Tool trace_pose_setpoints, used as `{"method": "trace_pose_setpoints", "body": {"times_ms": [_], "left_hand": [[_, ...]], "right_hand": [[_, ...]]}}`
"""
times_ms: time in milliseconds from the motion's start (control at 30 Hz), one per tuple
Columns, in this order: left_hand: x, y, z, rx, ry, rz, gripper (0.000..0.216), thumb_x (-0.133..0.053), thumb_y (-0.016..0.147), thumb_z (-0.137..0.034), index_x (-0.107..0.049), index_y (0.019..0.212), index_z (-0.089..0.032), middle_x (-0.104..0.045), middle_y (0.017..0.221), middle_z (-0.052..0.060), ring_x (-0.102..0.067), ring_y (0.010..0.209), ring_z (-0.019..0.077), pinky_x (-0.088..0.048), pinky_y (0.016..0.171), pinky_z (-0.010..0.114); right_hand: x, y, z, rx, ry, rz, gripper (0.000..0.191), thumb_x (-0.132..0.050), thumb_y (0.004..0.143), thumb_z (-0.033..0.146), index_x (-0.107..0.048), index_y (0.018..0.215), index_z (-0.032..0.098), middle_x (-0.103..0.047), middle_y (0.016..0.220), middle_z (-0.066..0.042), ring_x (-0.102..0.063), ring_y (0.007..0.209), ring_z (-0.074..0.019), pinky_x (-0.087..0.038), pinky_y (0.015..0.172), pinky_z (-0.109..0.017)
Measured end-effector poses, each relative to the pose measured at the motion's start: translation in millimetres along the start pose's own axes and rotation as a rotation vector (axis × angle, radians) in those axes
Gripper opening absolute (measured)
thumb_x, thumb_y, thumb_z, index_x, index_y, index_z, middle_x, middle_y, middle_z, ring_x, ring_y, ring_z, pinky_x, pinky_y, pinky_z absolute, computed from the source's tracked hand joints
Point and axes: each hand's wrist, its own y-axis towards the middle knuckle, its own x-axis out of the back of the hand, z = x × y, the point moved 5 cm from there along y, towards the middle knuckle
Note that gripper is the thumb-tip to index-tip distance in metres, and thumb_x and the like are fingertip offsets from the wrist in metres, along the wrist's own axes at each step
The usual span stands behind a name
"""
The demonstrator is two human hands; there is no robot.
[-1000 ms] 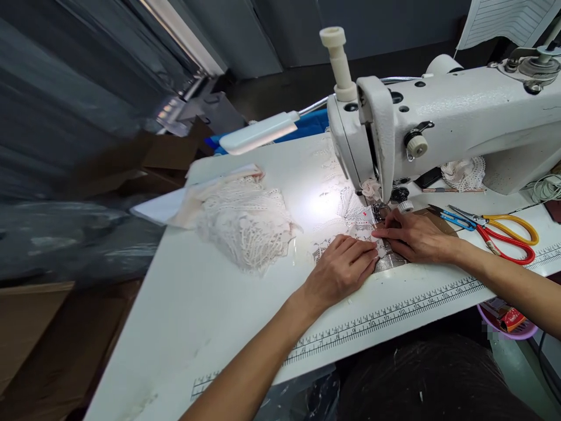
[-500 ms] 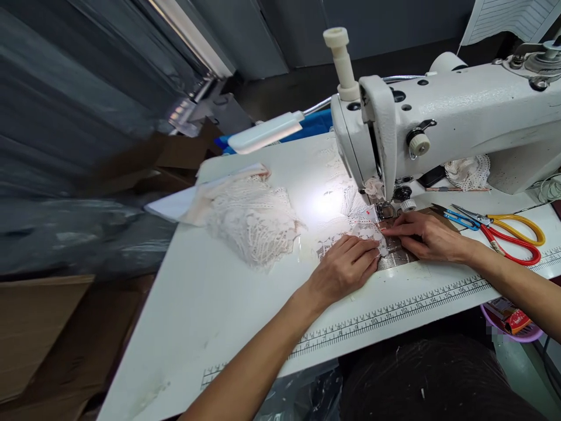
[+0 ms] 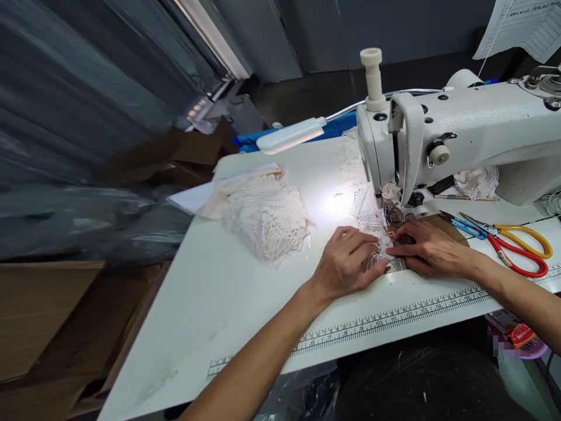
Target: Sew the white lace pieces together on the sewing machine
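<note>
White desk (image 3: 219, 304), a printed ruler (image 3: 394, 318) along its near edge. White sewing machine (image 3: 482, 128) on the far right part of the desk. Loose heap of pale lace (image 3: 267, 216) lies left of the machine, well apart from the hands. Gooseneck lamp (image 3: 291, 135) hangs above the desk, with a bright spot between heap and machine. Red and yellow scissors (image 3: 521, 257) lie right of the needle area, with blue snips (image 3: 467, 225) just beside them. Left hand (image 3: 348, 263): grip not closed, fingers slightly curled, tips pressing down on the lace piece (image 3: 377, 245). Right hand (image 3: 432, 251): grip flat and spread, fingers laid on the same piece from the right. The lace piece lies flat on the desk between both hands, its far end at the presser foot (image 3: 388, 216).
</note>
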Motion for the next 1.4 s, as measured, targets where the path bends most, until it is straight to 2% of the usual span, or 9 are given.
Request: {"method": "trace_pose_setpoints", "body": {"times_ms": [100, 233, 333, 633, 867, 1000, 1100, 1200, 1400], "left_hand": [[1, 0, 6, 0.014, 0.102, 0.009, 0.022, -0.056, 0.094, -0.034, -0.064, 0.089, -0.014, -0.073, 0.088, 0.009, -0.067, 0.079, 0.0201, -0.048, 0.071, 0.037], [-8, -4, 12, 0.014, 0.128, 0.127, 0.031, -0.048, 0.098, -0.037, -0.062, 0.111, -0.013, -0.071, 0.113, 0.013, -0.066, 0.092, 0.0229, -0.047, 0.075, 0.040], [-14, -8, 15, 0.029, 0.127, 0.196, 0.032, -0.047, 0.099, -0.036, -0.061, 0.117, -0.015, -0.069, 0.121, 0.012, -0.064, 0.094, 0.0238, -0.045, 0.077, 0.041], [-15, -7, 14, -0.011, 0.186, 0.278, 0.034, -0.045, 0.099, -0.037, -0.061, 0.120, -0.016, -0.067, 0.126, 0.010, -0.061, 0.094, 0.0250, -0.041, 0.078, 0.041], [-17, 3, 18, -0.078, 0.264, 0.408, 0.046, -0.030, 0.103, -0.044, -0.063, 0.115, -0.015, -0.067, 0.125, 0.008, -0.061, 0.092, 0.0239, -0.038, 0.081, 0.041], [-20, 11, 23, -0.111, 0.264, 0.385, 0.046, -0.030, 0.104, -0.041, -0.065, 0.111, -0.013, -0.069, 0.121, 0.008, -0.061, 0.090, 0.0239, -0.039, 0.084, 0.042], [-23, 13, 28, -0.076, 0.231, 0.352, 0.040, -0.034, 0.103, -0.038, -0.066, 0.112, -0.015, -0.068, 0.123, 0.008, -0.061, 0.092, 0.0242, -0.040, 0.087, 0.043], [-25, 10, 31, -0.036, 0.198, 0.333, 0.035, -0.040, 0.101, -0.035, -0.065, 0.115, -0.016, -0.067, 0.126, 0.008, -0.061, 0.094, 0.0249, -0.042, 0.084, 0.043], [-23, 7, 31, -0.048, 0.188, 0.294, 0.031, -0.045, 0.099, -0.029, -0.066, 0.116, -0.014, -0.067, 0.125, 0.009, -0.062, 0.097, 0.0262, -0.045, 0.081, 0.043]], "right_hand": [[1, -1, 1, 0.015, 0.007, -0.011, 0.036, -0.047, 0.092, 0.020, -0.071, 0.119, 0.022, -0.059, 0.113, -0.015, -0.055, 0.107, -0.0271, -0.048, 0.094, -0.047], [2, -2, 1, 0.034, 0.008, -0.047, 0.036, -0.047, 0.091, 0.020, -0.071, 0.118, 0.023, -0.060, 0.112, -0.013, -0.055, 0.106, -0.0253, -0.049, 0.094, -0.045], [1, -2, 1, 0.041, -0.016, -0.063, 0.036, -0.046, 0.092, 0.020, -0.071, 0.118, 0.024, -0.060, 0.112, -0.012, -0.055, 0.106, -0.0247, -0.050, 0.094, -0.044], [-1, -2, 1, 0.051, -0.033, -0.088, 0.034, -0.047, 0.093, 0.022, -0.071, 0.116, 0.025, -0.060, 0.109, -0.012, -0.056, 0.103, -0.0233, -0.051, 0.092, -0.043], [0, -3, 3, 0.060, -0.060, -0.109, 0.031, -0.048, 0.094, 0.021, -0.071, 0.115, 0.020, -0.060, 0.108, -0.013, -0.056, 0.100, -0.0230, -0.053, 0.089, -0.043], [0, -2, 0, 0.051, -0.078, -0.143, 0.032, -0.046, 0.095, 0.020, -0.069, 0.117, 0.021, -0.058, 0.108, -0.013, -0.056, 0.101, -0.0225, -0.054, 0.087, -0.042], [-1, 0, -2, 0.035, -0.083, -0.160, 0.033, -0.044, 0.096, 0.021, -0.068, 0.120, 0.022, -0.057, 0.107, -0.012, -0.056, 0.101, -0.0215, -0.055, 0.087, -0.041], [-3, 2, -1, 0.015, -0.087, -0.164, 0.033, -0.044, 0.095, 0.020, -0.068, 0.119, 0.022, -0.056, 0.109, -0.012, -0.055, 0.102, -0.0218, -0.056, 0.089, -0.042], [-2, 4, 0, -0.047, -0.074, -0.128, 0.035, -0.045, 0.093, 0.016, -0.068, 0.118, 0.024, -0.058, 0.111, -0.012, -0.056, 0.102, -0.0234, -0.056, 0.089, -0.041]]}}
